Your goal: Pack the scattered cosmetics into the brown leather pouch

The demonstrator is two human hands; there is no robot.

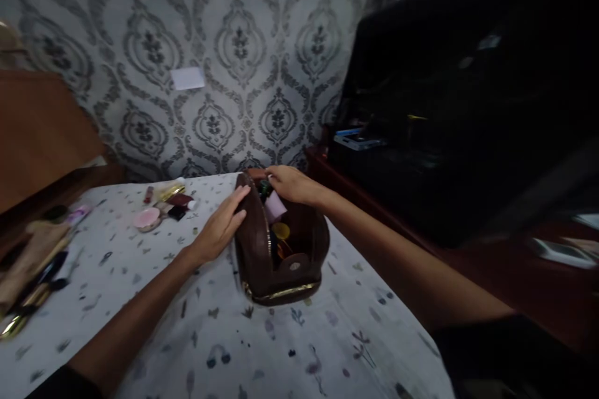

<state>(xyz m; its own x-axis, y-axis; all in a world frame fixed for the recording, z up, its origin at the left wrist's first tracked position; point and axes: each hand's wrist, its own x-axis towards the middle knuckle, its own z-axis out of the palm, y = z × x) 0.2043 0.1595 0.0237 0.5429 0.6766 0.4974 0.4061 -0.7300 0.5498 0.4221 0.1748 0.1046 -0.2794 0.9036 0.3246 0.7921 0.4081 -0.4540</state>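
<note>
A dark brown bag (255, 249) with gold trim stands open on a patterned white cloth. Inside it are a pale pink item (275, 206), a yellow round item (281, 230) and a dark green one near the back. My left hand (222, 224) rests against the bag's left side, its fingers apart and touching the upper edge. My right hand (292, 184) is at the back right rim, fingers bent down over the opening beside the green item; whatever its fingertips hold, if anything, is too small to make out.
On the cloth (262, 361) at the left lie a pink compact (146, 219), small cosmetics and several brushes (35, 287). A brown box-like object (42, 131) stands at far left. A large black screen (449, 106) is at the right, with a patterned wall behind.
</note>
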